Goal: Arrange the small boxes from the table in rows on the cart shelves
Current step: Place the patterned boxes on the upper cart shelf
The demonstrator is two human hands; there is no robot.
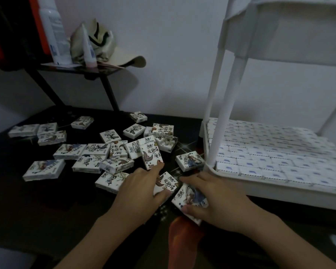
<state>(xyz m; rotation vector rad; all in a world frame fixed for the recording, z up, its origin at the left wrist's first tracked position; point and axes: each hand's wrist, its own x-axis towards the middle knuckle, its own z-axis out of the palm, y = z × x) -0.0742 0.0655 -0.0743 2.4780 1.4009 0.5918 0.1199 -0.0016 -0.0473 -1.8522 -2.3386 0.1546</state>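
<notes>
Twenty-two or so small boxes [89, 163] lie on the dark table [37, 206] left of the white cart [219, 113], though overlaps in the heap keep the count from being firm. Two of them are in your grasp. Your left hand [142, 189], just left of the cart's front corner, pinches one box [166, 184] between thumb and fingers, printed face up. It sits cornerwise to the cart's front edge, and the hand hides too much of it to read its long axis. Your right hand [215, 199], right in front of that corner, curls round a second box [190, 199], also face up, with its long axis on a diagonal to the same edge.

The loose boxes lie mostly flat with printed faces up, pointing every which way. One tilted box [150, 152] leans on its neighbours with its long axis running away from you. One lone box [190, 160] lies just beside the cart's corner post.

Two shelves of the cart show. The lower shelf [279, 193] is packed with shelved boxes [260, 152] set in straight rows, white-and-blue sides up, too many and too blurred to count. The upper shelf [289, 45] shows only its underside.

Well left of the cart, a black stand [76, 69] carries one white bottle [54, 35], one tube [87, 47] and one cap [107, 45].
</notes>
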